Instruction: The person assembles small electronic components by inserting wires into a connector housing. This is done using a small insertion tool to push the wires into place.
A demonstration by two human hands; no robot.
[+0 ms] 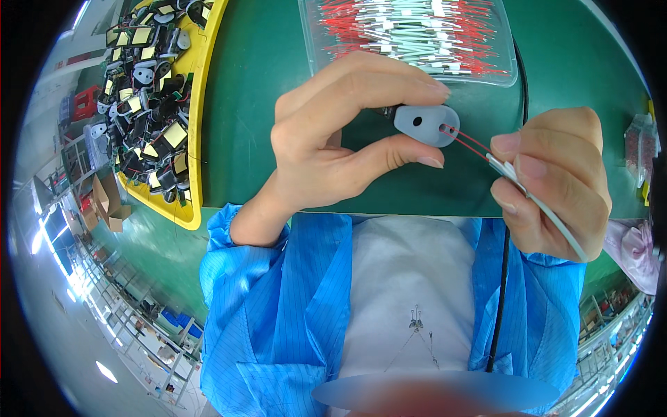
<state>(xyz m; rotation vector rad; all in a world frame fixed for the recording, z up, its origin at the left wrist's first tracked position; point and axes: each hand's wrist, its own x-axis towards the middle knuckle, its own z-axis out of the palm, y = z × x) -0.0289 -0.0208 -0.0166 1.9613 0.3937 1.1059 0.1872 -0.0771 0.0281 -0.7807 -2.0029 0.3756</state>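
Your left hand (333, 132) pinches a small grey plastic piece (426, 124) between thumb and forefinger, holding it just above the near edge of the green table (257, 83). Your right hand (552, 181) grips a thin white-sleeved wire (538, 205) — its fingers closed tight around it — and the wire's two red leads (469, 142) run into a slot in the grey piece. The two hands sit close together, joined only by that wire. Beyond them lies a clear tray (410, 35) packed with more red and white wires. Off to your left, a yellow bin (198, 104) holds a heap of black parts with yellow tape. A black cable (501, 299) runs down over your blue coat.
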